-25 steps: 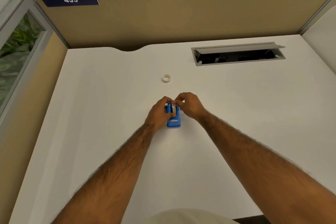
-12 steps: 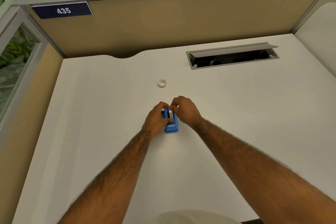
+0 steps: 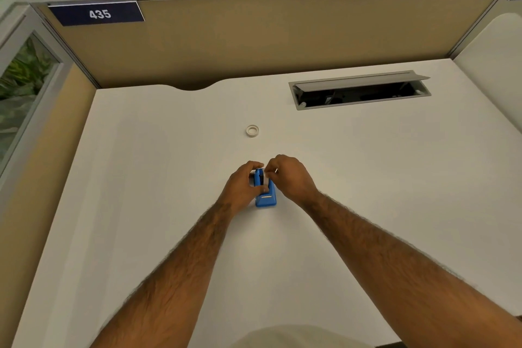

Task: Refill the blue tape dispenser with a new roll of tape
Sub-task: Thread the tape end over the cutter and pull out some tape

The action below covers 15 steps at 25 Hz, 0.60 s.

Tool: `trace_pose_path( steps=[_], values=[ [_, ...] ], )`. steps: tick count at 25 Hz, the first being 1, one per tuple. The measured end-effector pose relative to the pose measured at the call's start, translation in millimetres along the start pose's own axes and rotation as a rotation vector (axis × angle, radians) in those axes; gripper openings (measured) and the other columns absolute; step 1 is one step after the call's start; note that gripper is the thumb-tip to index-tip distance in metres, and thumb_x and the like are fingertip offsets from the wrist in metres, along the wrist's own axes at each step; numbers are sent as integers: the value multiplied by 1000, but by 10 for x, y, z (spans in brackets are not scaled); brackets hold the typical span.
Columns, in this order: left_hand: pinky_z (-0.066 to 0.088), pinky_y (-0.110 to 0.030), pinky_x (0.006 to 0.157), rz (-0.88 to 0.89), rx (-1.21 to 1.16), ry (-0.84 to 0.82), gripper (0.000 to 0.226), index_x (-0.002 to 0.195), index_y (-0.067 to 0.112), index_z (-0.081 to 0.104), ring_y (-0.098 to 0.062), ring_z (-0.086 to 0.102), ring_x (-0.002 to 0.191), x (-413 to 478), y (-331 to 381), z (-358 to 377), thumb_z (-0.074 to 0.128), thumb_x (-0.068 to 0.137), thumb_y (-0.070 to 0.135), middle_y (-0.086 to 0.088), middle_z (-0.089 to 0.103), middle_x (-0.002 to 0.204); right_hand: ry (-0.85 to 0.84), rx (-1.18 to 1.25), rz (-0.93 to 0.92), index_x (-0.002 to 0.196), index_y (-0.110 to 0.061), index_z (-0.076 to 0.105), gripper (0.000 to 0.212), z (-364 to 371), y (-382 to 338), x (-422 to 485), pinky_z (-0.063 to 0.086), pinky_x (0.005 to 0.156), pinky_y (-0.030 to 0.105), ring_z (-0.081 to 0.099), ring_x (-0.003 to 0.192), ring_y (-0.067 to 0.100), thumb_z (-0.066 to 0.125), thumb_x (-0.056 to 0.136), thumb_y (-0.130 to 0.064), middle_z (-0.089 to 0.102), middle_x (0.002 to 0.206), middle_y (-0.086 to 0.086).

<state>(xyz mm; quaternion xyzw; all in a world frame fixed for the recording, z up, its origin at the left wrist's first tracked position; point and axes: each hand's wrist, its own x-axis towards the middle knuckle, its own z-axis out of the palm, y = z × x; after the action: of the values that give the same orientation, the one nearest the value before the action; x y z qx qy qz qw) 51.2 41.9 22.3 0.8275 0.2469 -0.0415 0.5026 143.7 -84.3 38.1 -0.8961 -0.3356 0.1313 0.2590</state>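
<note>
The blue tape dispenser (image 3: 266, 198) stands on the white desk (image 3: 141, 178), its cutter end toward me. My left hand (image 3: 241, 186) grips its left side. My right hand (image 3: 291, 178) is at its far top, fingers pinched on a thin strip of tape (image 3: 274, 170) above the dispenser's slot. The roll inside the dispenser is mostly hidden by my fingers. A small white ring, an empty tape core (image 3: 252, 130), lies flat on the desk beyond my hands.
An open grey cable tray (image 3: 358, 92) is set into the desk at the back right. Tan partition walls (image 3: 254, 37) close off the back and left. The desk's front edge is near my body.
The camera view shifted slightly. My right hand's fingers moved from on top of the roll to the dispenser's far right, and a bit of tape now shows at its fingertips. The left hand keeps its grip.
</note>
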Motion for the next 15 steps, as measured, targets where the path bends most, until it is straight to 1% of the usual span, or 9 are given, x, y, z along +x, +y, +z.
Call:
trace_pose_path(
  steps=[2, 4, 5, 7, 8, 10, 12, 13, 15],
  values=[
    [46, -32, 103, 23, -59, 3, 51, 138, 22, 51, -19, 58, 122, -22, -3, -70, 66, 92, 8, 0, 55, 142, 11, -38, -14, 99, -9, 71, 16, 8, -31, -31, 51, 77, 31, 63, 85, 22, 56, 95, -13, 69, 97, 8],
    [43, -26, 102, 46, -99, 42, 39, 136, 22, 57, -15, 56, 123, -16, 13, -101, 51, 99, 8, 1, 56, 141, 4, -86, -30, 99, -9, 69, 15, 8, -50, -52, 50, 74, 31, 61, 82, 21, 56, 96, -15, 68, 96, 8],
    [44, -25, 101, 51, -102, 53, 35, 132, 21, 61, -14, 57, 119, -8, 30, -97, 49, 101, 11, 1, 60, 138, -1, -107, -41, 97, -9, 68, 15, 10, -52, -64, 47, 70, 30, 59, 78, 20, 55, 96, -16, 67, 95, 8],
    [48, -30, 100, 67, -93, 49, 28, 123, 18, 68, -16, 62, 112, 14, 60, -68, 51, 101, 19, 0, 68, 126, -11, -149, -72, 94, -11, 67, 15, 17, -55, -99, 38, 64, 27, 53, 73, 18, 53, 96, -15, 65, 91, 7],
    [50, -32, 99, 75, -91, 52, 25, 118, 16, 70, -17, 65, 108, 28, 68, -55, 53, 100, 20, 0, 71, 119, -13, -180, -92, 93, -11, 66, 14, 21, -56, -124, 35, 62, 27, 51, 71, 18, 53, 95, -15, 63, 88, 6],
    [53, -33, 95, 79, -114, 69, 20, 111, 16, 73, -15, 67, 100, 56, 64, -42, 58, 97, 19, 3, 73, 110, 3, -242, -151, 93, -13, 65, 11, 37, -49, -190, 31, 59, 27, 50, 68, 18, 54, 95, -15, 59, 83, 4],
    [53, -28, 89, 78, -136, 73, 18, 108, 17, 73, -16, 68, 99, 65, 57, -33, 63, 94, 20, 5, 74, 109, 5, -262, -180, 95, -14, 64, 11, 62, -20, -265, 35, 59, 28, 54, 70, 19, 52, 95, -16, 61, 86, 4],
    [51, -24, 86, 74, -137, 75, 18, 109, 18, 73, -16, 67, 100, 63, 53, -27, 64, 94, 22, 5, 73, 110, 3, -237, -161, 96, -15, 64, 14, 77, -9, -299, 39, 60, 30, 56, 72, 20, 51, 96, -17, 62, 88, 3],
    [47, -19, 82, 54, -127, 83, 19, 111, 18, 71, -15, 65, 102, 56, 56, -9, 63, 95, 24, 4, 72, 113, 51, -63, -10, 98, -14, 67, 18, 115, -4, -354, 48, 65, 32, 59, 76, 19, 51, 97, -21, 65, 92, 2]
  ],
)
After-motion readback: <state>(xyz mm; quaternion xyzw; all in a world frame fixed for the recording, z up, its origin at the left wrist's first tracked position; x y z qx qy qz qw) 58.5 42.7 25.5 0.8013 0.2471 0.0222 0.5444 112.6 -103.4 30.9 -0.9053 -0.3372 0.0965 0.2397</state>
